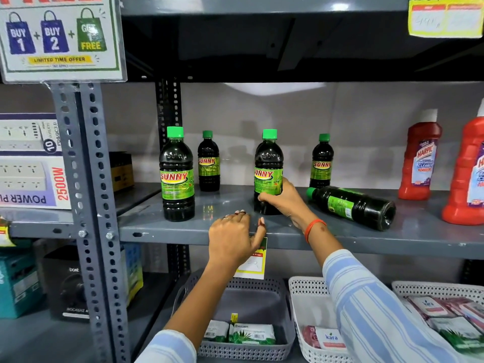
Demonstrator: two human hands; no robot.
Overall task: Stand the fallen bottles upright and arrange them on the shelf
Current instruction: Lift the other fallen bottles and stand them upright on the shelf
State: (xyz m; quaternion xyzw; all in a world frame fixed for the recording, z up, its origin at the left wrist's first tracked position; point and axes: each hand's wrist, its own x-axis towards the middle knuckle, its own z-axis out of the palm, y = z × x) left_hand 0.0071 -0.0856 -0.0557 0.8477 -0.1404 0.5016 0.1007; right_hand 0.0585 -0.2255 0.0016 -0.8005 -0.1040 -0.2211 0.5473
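Dark green-capped Sunny bottles stand on the grey shelf (183,231). A big one (177,176) is upright at the front left, and two smaller ones (208,163) (322,163) stand at the back. My right hand (281,199) grips the lower part of another big upright bottle (268,163) in the middle. One fallen bottle (353,206) lies on its side just right of that hand, cap pointing left. My left hand (233,237) rests on the shelf's front edge, fingers apart, holding nothing.
Two red Harpic bottles (420,158) stand at the shelf's right end. A slotted upright post (86,195) borders the left side, with boxes beyond it. Below hang a price tag (252,265) and sit a grey basket (262,349) and white baskets (311,286) of packets.
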